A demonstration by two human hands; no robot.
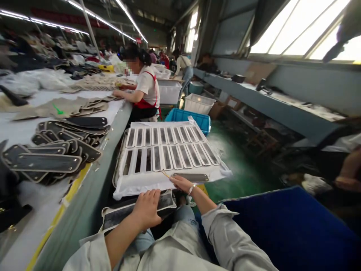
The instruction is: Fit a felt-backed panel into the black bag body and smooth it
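Left of the white board [132, 187], dark strips [50, 162] are lying heaped on a table [48, 200]. On the board's near side, the left hand [147, 209] is resting over a dark pale-edged piece [117, 219]; can't tell if gripping. Two rows of dark panels [167, 157] are sitting on the board. At its near edge, the right hand [182, 183] is pinching a thin yellowish stick [165, 174], a loose strip [194, 177] lying just beside.
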